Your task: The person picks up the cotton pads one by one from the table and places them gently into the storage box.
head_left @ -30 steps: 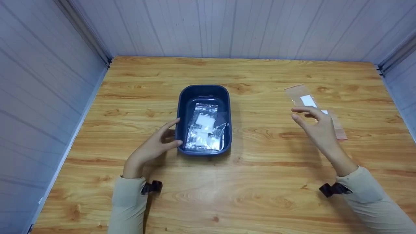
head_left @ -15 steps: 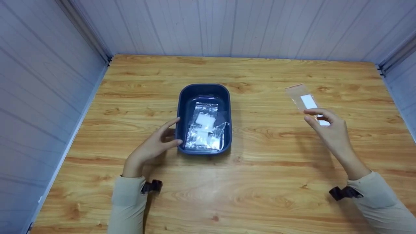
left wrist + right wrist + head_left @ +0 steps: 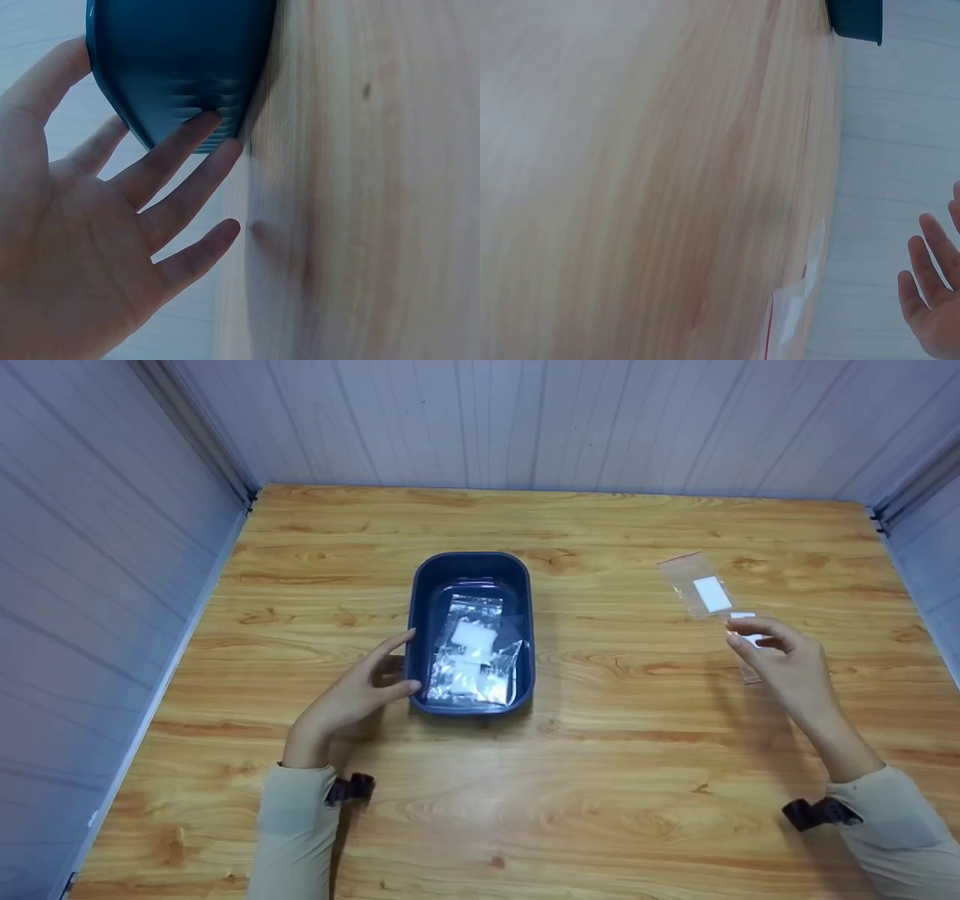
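A dark blue bin (image 3: 472, 711) stands left of centre, with several clear bags holding white pieces (image 3: 474, 639) lying in it. My left hand (image 3: 352, 697) touches the bin's left rim with thumb and fingers; in the left wrist view that hand (image 3: 105, 217) has its fingers spread against the bin's side (image 3: 180, 67). At the right, my right hand (image 3: 787, 675) hovers with nothing visible in its fingers, over a clear bag with a white piece (image 3: 742, 616), which it partly hides. Another such bag (image 3: 711, 594) lies just beyond. The right wrist view shows relaxed fingers on that hand (image 3: 937, 292).
Both bags at the right lie flat on the wooden table (image 3: 600, 780). Pale panelled walls (image 3: 495, 427) rise behind the table and at both sides. Dark wrist cameras stick out from both sleeves.
My right hand has moved right and slightly toward the near edge, uncovering more of the farther bag. The left hand and the bin stay about where they were.
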{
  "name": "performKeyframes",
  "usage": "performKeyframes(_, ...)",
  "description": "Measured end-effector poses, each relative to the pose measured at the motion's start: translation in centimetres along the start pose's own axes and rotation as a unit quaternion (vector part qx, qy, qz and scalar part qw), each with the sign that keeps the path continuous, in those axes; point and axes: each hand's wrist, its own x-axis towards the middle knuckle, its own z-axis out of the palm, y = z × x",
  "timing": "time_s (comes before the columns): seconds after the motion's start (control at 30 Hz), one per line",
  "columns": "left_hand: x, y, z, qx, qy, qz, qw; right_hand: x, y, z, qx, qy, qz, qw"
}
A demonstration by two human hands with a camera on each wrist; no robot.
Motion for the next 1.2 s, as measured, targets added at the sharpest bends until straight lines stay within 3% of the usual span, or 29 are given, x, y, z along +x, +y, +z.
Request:
performKeyframes(0.23,0.0,-0.1,-0.1,0.008,0.001,-0.004,1.0,-0.4,1.0,-1.3,-0.023,-0.002,0.025,0.9994)
performKeyframes(0.6,0.0,0.0,-0.1,0.005,-0.001,-0.005,1.0,-1.0,2.6,-2.8,-0.036,0.005,0.002,0.9993)
performKeyframes(1.2,0.0,-0.1,-0.1,0.004,-0.003,0.004,1.0,-1.7,5.0,-4.6,-0.073,-0.046,0.006,0.9963)
